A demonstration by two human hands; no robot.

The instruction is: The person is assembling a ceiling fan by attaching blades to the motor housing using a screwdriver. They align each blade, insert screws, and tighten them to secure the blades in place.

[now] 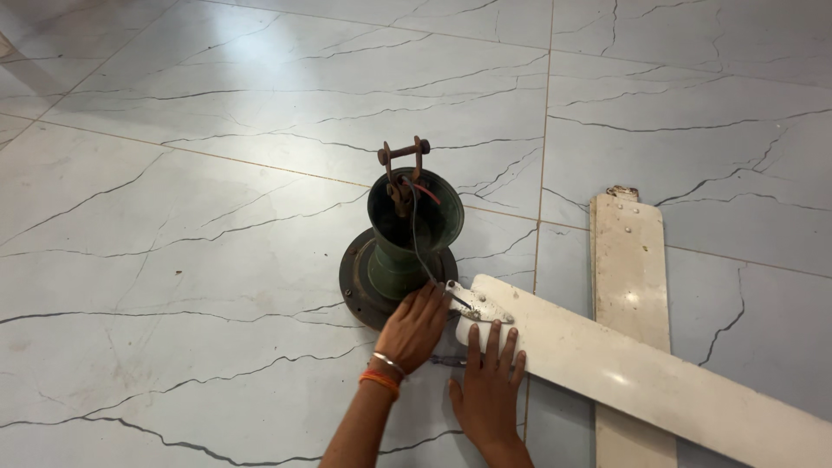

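Observation:
A dark ceiling-fan motor point(357, 286) lies on the floor with a green canopy cup point(407, 234) and a rusty rod clevis point(403, 156) standing up from it. A thin wire point(418, 243) runs down out of the cup. A white fan blade point(641, 373) lies with its metal bracket point(481, 305) against the motor. My left hand point(414, 329), with bangles on the wrist, has its fingers curled at the motor's edge and the bracket's tip. Whether they pinch something is hidden. My right hand point(487, 386) presses flat on the blade end, fingers spread.
A second white fan blade point(628, 260) lies on the floor under the first one, pointing away from me. A small bluish object point(446, 360) lies between my hands. The floor is pale marble-look tile point(173, 217) with dark veins.

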